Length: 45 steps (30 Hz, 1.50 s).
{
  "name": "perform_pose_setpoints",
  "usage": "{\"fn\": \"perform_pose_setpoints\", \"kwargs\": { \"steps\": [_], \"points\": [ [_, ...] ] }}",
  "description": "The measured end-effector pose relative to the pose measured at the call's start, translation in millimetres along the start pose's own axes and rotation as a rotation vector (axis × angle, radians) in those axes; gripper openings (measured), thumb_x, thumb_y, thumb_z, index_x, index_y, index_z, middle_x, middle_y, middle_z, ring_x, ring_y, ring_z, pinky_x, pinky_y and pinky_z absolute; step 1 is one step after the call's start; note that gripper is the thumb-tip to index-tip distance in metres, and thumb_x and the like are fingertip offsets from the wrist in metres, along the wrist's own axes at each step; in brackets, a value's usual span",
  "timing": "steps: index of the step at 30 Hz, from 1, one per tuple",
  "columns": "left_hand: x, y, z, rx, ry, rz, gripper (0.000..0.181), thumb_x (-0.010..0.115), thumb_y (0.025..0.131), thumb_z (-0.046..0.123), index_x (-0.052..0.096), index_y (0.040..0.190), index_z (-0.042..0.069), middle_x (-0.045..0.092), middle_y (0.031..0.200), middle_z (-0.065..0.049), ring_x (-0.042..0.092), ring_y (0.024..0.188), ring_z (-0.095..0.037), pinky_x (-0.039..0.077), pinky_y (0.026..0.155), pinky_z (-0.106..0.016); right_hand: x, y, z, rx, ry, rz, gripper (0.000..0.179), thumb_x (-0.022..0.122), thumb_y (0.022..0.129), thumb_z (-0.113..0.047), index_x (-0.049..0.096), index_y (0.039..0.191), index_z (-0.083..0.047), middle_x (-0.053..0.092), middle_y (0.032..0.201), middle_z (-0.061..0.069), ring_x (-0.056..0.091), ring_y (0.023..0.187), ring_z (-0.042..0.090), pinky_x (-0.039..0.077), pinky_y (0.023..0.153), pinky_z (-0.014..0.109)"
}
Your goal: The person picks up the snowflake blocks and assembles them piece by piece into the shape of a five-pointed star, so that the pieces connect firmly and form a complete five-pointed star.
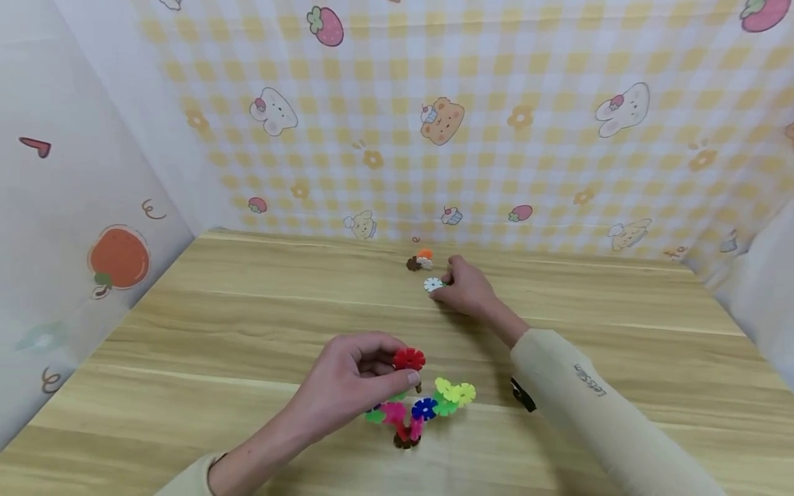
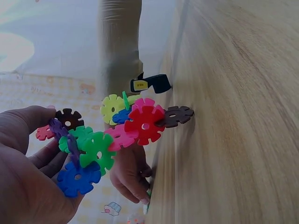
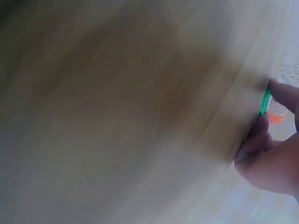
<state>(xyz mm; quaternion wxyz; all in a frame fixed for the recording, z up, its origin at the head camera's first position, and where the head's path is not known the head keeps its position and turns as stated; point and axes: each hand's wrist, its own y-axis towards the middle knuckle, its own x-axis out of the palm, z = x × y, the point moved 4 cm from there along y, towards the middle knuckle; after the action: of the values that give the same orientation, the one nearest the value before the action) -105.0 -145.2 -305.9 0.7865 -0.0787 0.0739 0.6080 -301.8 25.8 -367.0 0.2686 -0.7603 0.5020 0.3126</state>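
Observation:
A branching build of colourful notched plastic discs [image 2: 99,155] stands on the table on a brown disc [image 1: 406,439]. My left hand [image 1: 347,375] grips its upper part, where red [image 1: 409,358], brown and purple discs show between thumb and fingers. Farther back my right hand [image 1: 468,286] is low at the tabletop. Its thumb and fingertips pinch a green disc [image 3: 265,101], and a white disc [image 1: 433,284] lies against it. In the head view the green one is mostly hidden by the fingers.
Loose orange [image 1: 424,253], brown [image 1: 413,264] and white discs lie together near the table's back edge, left of the right hand. A black strap-like piece [image 1: 523,395] shows under the right sleeve. A yellow-checked cloth [image 1: 397,138] hangs behind the wooden table [image 1: 248,310].

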Motion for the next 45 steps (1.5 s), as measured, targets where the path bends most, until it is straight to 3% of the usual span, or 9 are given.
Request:
{"fn": "perform_pose_setpoints", "kwargs": {
  "steps": [4, 8, 12, 17, 20, 29, 36, 41, 45],
  "points": [
    [0.0, 0.7, 0.5, 0.013, 0.001, -0.005, 0.019, 0.079, 0.091, 0.021, 0.077, 0.107, 0.01, 0.076, 0.099, -0.006, 0.073, 0.083, -0.023, 0.061, 0.071, -0.031, -3, -1.5, -1, -0.083, -0.091, -0.012, 0.034, 0.076, 0.091, -0.023, 0.057, 0.105, 0.002, 0.059, 0.089, 0.01, 0.053, 0.08, 0.023, 0.047, 0.073, 0.033],
    [1.1, 0.4, 1.0, 0.018, -0.006, -0.013, 0.02, 0.079, 0.091, 0.02, 0.076, 0.107, 0.009, 0.076, 0.099, -0.007, 0.072, 0.083, -0.023, 0.06, 0.07, -0.03, -2, -0.5, -2, -0.14, -0.19, -0.027, 0.028, 0.074, 0.091, -0.023, 0.056, 0.089, -0.003, 0.053, 0.075, 0.007, 0.048, 0.069, 0.02, 0.039, 0.062, 0.028],
    [2.7, -1.4, 1.0, 0.008, -0.014, -0.022, 0.021, 0.079, 0.091, 0.02, 0.076, 0.108, 0.007, 0.076, 0.1, -0.008, 0.072, 0.083, -0.023, 0.06, 0.069, -0.028, 1, 3.2, -1, -0.141, -0.227, -0.035, 0.03, 0.072, 0.089, -0.024, 0.058, 0.1, 0.0, 0.058, 0.085, 0.011, 0.052, 0.077, 0.024, 0.045, 0.067, 0.032],
    [3.4, -1.7, 0.1, 0.001, -0.02, -0.028, 0.021, 0.079, 0.091, 0.02, 0.076, 0.108, 0.007, 0.076, 0.1, -0.008, 0.072, 0.084, -0.023, 0.06, 0.07, -0.028, 1, 4.7, -1, -0.104, -0.175, -0.03, 0.061, 0.072, 0.09, -0.023, 0.049, 0.139, 0.007, 0.065, 0.118, 0.019, 0.06, 0.103, 0.03, 0.053, 0.093, 0.045],
    [3.3, -0.8, -0.1, 0.003, -0.022, -0.03, 0.021, 0.078, 0.091, 0.02, 0.076, 0.108, 0.007, 0.076, 0.1, -0.008, 0.072, 0.084, -0.024, 0.06, 0.07, -0.029, 1, 5.6, -2, -0.093, -0.169, -0.025, 0.067, 0.071, 0.09, -0.023, 0.045, 0.146, 0.003, 0.066, 0.121, 0.015, 0.061, 0.105, 0.029, 0.053, 0.094, 0.048],
    [2.6, -1.0, 0.8, -0.012, -0.021, -0.028, 0.02, 0.078, 0.091, 0.02, 0.076, 0.107, 0.008, 0.076, 0.098, -0.007, 0.072, 0.084, -0.025, 0.06, 0.069, -0.029, 3, 9.9, -7, -0.071, -0.218, -0.024, 0.073, 0.076, 0.089, -0.039, 0.048, 0.143, 0.0, 0.067, 0.115, 0.01, 0.062, 0.099, 0.024, 0.053, 0.088, 0.044],
    [3.2, 0.6, 3.1, -0.002, -0.018, -0.024, 0.017, 0.079, 0.091, 0.019, 0.077, 0.106, 0.011, 0.076, 0.098, -0.005, 0.072, 0.083, -0.023, 0.06, 0.071, -0.03, 2, 14.5, -8, -0.063, -0.248, 0.004, 0.059, 0.073, 0.092, -0.035, 0.055, 0.137, -0.002, 0.07, 0.113, 0.008, 0.064, 0.098, 0.023, 0.053, 0.088, 0.045],
    [3.9, -0.8, 3.9, -0.016, -0.013, -0.024, 0.019, 0.079, 0.091, 0.021, 0.076, 0.107, 0.012, 0.076, 0.1, -0.004, 0.072, 0.085, -0.024, 0.06, 0.072, -0.03, -2, 11.8, -3, -0.066, -0.166, -0.011, 0.036, 0.076, 0.089, -0.034, 0.062, 0.106, -0.007, 0.063, 0.091, 0.005, 0.056, 0.082, 0.02, 0.044, 0.071, 0.034],
    [3.3, -0.9, 3.6, -0.015, -0.013, -0.024, 0.021, 0.078, 0.092, 0.021, 0.075, 0.111, 0.013, 0.076, 0.102, -0.005, 0.072, 0.087, -0.024, 0.06, 0.074, -0.03, -6, 2.0, 4, -0.089, -0.022, -0.054, 0.039, 0.076, 0.09, -0.028, 0.064, 0.114, 0.0, 0.066, 0.094, 0.008, 0.057, 0.081, 0.018, 0.045, 0.071, 0.028]
  ]
}}
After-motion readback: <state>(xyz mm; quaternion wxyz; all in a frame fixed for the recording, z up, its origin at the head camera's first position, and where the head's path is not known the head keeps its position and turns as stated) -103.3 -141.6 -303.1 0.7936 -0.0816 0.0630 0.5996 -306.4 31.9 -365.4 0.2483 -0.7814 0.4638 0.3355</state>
